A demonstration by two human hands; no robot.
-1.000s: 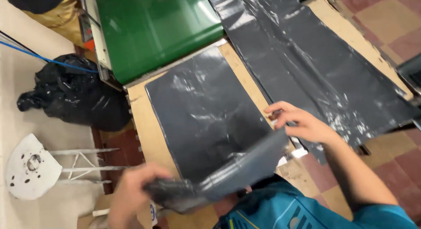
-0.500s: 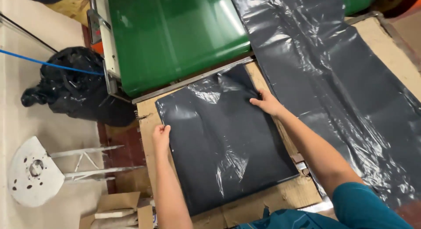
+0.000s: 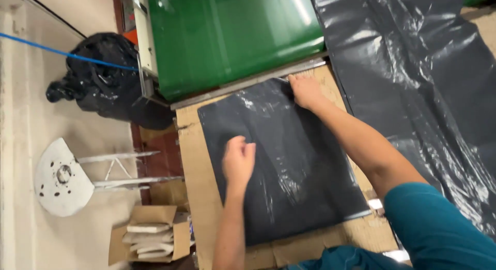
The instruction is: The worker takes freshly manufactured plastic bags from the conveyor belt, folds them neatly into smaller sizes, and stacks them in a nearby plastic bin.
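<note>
Teal sleeves [image 3: 439, 228] sat nearest the camera, both bare forearms reaching away over a cardboard-covered table [image 3: 194, 161]. On that cardboard lay a flat stack of dark grey plastic bags [image 3: 289, 172], its far edge close to the metal bar at the table's end. Left hand [image 3: 238, 160] rested on the near-left part of the stack, fingers [image 3: 248, 148] curled loosely downward and gripping nothing. Right hand [image 3: 306, 90] lay farther off, at the stack's far right corner, fingers spread flat and pressing on the plastic. To the right a long sheet of the same grey plastic [image 3: 413, 68] ran across the table. Beyond the bar stood a green machine surface [image 3: 227, 32]. On the floor to the left were a cardboard box [image 3: 150, 239], a white stool [image 3: 62, 177] and a full black bag [image 3: 103, 76]
</note>
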